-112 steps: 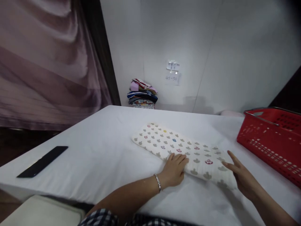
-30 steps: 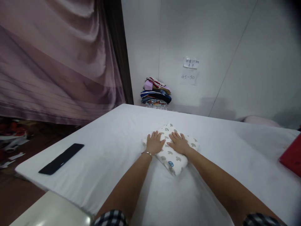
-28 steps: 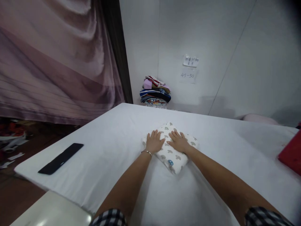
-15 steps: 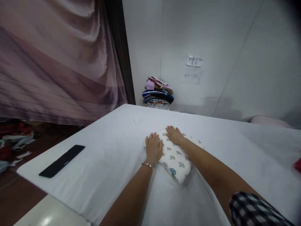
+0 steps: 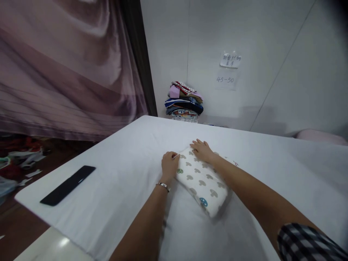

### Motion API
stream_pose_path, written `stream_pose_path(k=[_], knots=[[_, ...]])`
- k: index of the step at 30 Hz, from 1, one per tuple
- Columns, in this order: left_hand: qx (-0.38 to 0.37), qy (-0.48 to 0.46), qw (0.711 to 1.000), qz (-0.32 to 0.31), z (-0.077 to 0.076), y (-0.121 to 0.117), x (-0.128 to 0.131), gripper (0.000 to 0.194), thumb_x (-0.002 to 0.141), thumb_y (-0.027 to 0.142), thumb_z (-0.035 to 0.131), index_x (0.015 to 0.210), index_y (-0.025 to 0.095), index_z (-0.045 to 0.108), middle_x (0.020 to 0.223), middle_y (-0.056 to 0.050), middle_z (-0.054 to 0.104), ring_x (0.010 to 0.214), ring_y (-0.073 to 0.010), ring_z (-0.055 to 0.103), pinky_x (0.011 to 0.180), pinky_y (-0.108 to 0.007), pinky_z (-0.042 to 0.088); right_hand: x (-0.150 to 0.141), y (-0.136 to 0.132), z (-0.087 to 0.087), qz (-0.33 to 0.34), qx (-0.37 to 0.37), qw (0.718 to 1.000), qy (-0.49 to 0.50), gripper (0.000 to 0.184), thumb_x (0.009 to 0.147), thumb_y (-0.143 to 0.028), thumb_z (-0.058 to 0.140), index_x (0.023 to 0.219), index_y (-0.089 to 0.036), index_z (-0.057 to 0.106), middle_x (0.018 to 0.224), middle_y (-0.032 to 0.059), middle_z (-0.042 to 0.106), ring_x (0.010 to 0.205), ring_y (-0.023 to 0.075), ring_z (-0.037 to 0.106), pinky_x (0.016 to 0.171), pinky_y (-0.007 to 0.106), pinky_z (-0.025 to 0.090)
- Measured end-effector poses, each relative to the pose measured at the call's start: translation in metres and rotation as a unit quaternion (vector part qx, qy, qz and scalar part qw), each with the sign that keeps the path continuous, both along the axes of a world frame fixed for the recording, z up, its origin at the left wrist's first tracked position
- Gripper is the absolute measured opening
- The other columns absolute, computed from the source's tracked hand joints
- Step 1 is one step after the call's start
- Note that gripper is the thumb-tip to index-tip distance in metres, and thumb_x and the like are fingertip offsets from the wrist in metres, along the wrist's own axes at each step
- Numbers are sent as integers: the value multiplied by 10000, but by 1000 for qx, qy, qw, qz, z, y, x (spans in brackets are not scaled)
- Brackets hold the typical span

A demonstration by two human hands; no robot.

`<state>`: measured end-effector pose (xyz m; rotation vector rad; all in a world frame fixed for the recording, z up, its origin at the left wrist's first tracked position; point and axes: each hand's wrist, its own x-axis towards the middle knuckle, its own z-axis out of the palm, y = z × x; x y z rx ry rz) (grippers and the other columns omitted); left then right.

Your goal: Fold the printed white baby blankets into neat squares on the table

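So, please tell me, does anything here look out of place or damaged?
Yes: white scraps lie loose on the floor at the left, which looks untidy. I see no damage on the patterned cloth.

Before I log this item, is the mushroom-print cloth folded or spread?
Folded, at least partly: layered edges show along the near side of the cloth; the right forearm hides some of it.

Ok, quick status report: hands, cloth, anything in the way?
Left hand grips patterned cloth by left edge; right hand rests on far part. Cloth folded on white table. Flat black object apart, off left.
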<state>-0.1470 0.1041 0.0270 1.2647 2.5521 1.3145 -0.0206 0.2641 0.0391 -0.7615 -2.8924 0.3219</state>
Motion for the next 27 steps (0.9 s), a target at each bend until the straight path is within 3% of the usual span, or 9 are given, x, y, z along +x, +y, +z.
stream_pose_path(k=[2,5,9,15,18,20,23,27], knots=[[20,-16,1000,8,-3,0,-2,148,793,316,523,730,207,601,811,-33,617,819,-178,561,761,-288,413,-5,4,2,1,-3,1000,17,347,900,-275,356,1170,-241,571,1376,59,461,1353,257,238,1059,502,159],[-9,-51,998,22,-10,1,-4,160,790,332,517,738,204,600,805,-33,625,777,-177,564,714,-288,413,-14,7,1,-25,-4,998,49,309,906,-214,334,1001,-221,628,1167,63,611,1279,222,361,1035,432,212],[-2,-77,997,21,-18,2,-6,186,807,341,494,752,205,608,802,-24,649,762,-169,574,710,-281,409,-22,10,-1,-35,5,997,65,304,910,-192,327,952,-195,628,1073,74,635,1126,189,486,1014,352,227],[6,-86,996,24,-18,4,-7,177,809,311,488,778,216,634,841,-32,672,780,-177,586,727,-283,411,-32,18,-5,-49,-25,998,31,295,898,-212,352,954,-188,640,982,88,668,953,212,573,891,345,352],[-3,-80,997,21,-18,4,-8,179,804,306,485,765,213,633,831,-36,673,775,-181,586,720,-286,408,-27,15,5,-45,-34,998,25,311,898,-216,362,1071,-197,621,1147,86,629,1125,232,509,973,387,308],[-7,-73,997,19,-18,3,-8,184,803,311,481,761,212,631,825,-38,672,778,-185,586,721,-289,407,-13,4,16,-48,-31,998,32,355,905,-261,376,1208,-201,551,1337,86,503,1291,252,351,1043,443,224],[-14,-66,998,18,-17,4,-9,191,801,307,474,760,209,632,829,-40,672,791,-191,588,726,-293,409,22,-23,25,-38,-11,996,74,460,925,-381,347,1349,-216,417,1476,68,313,1384,250,159,1088,486,117],[-34,-57,998,20,-14,5,-8,203,804,304,466,791,203,641,865,-53,673,823,-205,592,742,-302,418,67,-58,17,-22,-38,998,39,536,917,-489,318,1390,-243,370,1485,57,293,1387,257,159,1105,488,72]])
